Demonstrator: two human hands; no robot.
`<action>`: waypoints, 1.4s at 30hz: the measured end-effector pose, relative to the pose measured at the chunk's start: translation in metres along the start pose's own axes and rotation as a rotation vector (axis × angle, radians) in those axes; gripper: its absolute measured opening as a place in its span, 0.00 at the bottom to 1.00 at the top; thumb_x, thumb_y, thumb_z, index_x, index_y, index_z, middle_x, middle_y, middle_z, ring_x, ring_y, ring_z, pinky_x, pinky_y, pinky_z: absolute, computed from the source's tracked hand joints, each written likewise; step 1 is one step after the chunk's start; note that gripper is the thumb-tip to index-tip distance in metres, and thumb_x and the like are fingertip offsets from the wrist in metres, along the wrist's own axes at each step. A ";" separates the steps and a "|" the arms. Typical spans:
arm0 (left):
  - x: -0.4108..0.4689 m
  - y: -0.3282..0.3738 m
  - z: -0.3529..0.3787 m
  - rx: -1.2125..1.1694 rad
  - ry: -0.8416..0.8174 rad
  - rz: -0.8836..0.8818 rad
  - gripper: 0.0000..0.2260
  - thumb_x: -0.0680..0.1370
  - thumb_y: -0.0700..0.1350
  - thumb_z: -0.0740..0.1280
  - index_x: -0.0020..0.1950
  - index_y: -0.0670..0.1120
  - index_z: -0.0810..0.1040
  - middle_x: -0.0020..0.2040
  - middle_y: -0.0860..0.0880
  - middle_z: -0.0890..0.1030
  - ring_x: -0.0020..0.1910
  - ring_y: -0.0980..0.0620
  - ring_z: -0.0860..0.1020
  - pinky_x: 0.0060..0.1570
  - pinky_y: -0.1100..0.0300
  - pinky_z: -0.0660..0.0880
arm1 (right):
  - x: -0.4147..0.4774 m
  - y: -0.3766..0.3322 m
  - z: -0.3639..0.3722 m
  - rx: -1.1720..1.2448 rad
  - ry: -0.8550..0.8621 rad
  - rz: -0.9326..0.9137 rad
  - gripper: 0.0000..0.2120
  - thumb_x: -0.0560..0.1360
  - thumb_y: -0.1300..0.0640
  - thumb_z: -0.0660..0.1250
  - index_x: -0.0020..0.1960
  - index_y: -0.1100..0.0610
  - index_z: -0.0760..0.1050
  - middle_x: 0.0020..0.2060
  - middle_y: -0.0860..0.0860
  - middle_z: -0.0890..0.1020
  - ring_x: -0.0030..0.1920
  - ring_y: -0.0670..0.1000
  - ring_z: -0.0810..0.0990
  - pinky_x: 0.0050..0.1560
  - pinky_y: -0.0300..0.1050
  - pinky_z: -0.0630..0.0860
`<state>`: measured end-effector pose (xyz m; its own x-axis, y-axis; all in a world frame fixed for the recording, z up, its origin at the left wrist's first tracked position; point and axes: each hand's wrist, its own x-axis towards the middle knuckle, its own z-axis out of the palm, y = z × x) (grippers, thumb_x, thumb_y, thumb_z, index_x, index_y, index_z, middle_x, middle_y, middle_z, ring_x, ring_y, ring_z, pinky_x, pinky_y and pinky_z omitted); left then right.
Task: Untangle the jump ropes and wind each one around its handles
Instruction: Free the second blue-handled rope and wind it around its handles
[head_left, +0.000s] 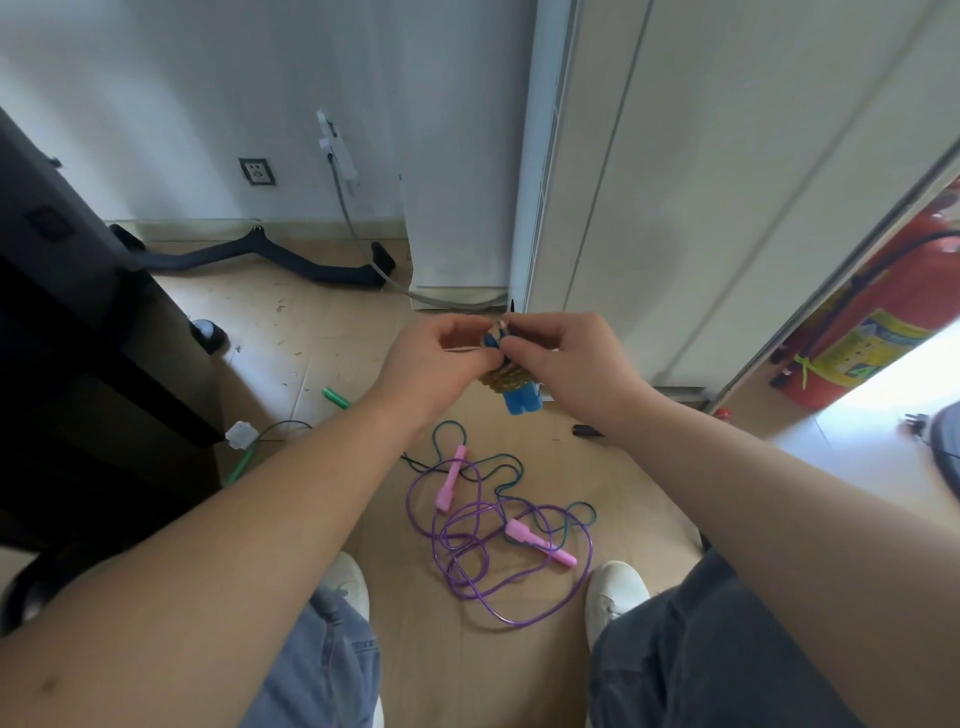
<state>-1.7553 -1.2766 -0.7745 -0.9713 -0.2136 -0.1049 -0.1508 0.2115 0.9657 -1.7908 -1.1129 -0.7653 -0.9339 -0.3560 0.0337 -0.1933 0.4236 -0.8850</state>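
Blue handles (522, 402) half hidden, left hand (436, 358), right hand (566, 364) both pinching their tops

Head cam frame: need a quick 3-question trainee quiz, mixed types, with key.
1. True or false: rope is coiled around the blue handles.
2. Where do the pink handles lie? A) on the floor B) on the person's lap C) on the black cabinet
3. Which hands hold the blue handles?

Key:
1. True.
2. A.
3. Both: the left hand and the right hand.
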 end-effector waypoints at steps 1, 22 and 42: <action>-0.001 0.000 0.000 -0.047 -0.029 -0.013 0.13 0.74 0.37 0.73 0.58 0.47 0.83 0.51 0.49 0.86 0.52 0.52 0.84 0.59 0.51 0.79 | 0.001 0.001 -0.001 0.032 -0.003 0.010 0.14 0.78 0.57 0.71 0.41 0.38 0.80 0.35 0.31 0.83 0.42 0.32 0.81 0.44 0.27 0.77; -0.005 0.003 0.001 0.243 -0.051 0.246 0.05 0.77 0.45 0.72 0.48 0.55 0.79 0.45 0.56 0.84 0.45 0.62 0.82 0.46 0.66 0.80 | 0.014 0.009 -0.010 0.341 -0.016 0.216 0.08 0.76 0.64 0.72 0.52 0.53 0.81 0.43 0.53 0.87 0.48 0.53 0.86 0.50 0.54 0.84; -0.007 -0.002 0.008 0.226 0.138 0.235 0.05 0.73 0.45 0.77 0.47 0.50 0.85 0.41 0.55 0.85 0.42 0.58 0.83 0.47 0.55 0.83 | 0.011 0.010 -0.031 0.182 -0.280 0.213 0.05 0.77 0.63 0.70 0.51 0.56 0.83 0.48 0.54 0.86 0.50 0.52 0.86 0.54 0.52 0.83</action>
<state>-1.7492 -1.2681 -0.7779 -0.9526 -0.2574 0.1622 0.0223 0.4724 0.8811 -1.8118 -1.0870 -0.7596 -0.8246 -0.4999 -0.2648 0.0752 0.3669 -0.9272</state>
